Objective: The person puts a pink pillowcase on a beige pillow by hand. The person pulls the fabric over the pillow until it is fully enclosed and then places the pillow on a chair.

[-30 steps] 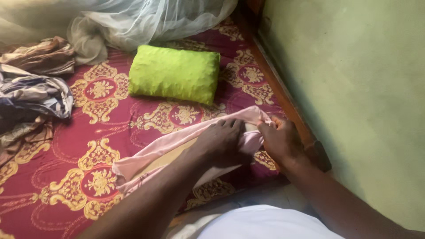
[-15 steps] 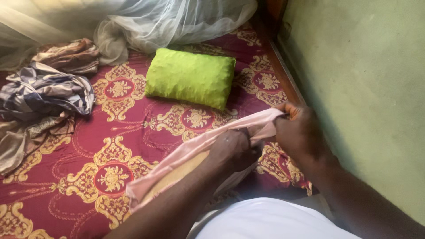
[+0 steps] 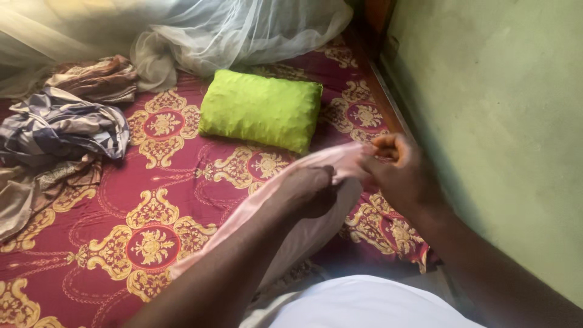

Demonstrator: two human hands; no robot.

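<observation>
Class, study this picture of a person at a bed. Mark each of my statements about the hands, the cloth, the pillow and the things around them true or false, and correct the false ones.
1. Both hands grip the pink cloth. True: the left hand and right hand hold it near one end.
2. The green pillow lies on the floor. False: it lies on the red and gold bed cover.
3. A pale net is bunched beyond the pillow. True.
4. The crumpled clothes lie beside the wall. False: they lie on the far side from the green wall.
5. The pillow touches the pink cloth. False: bed cover shows between them.
</observation>
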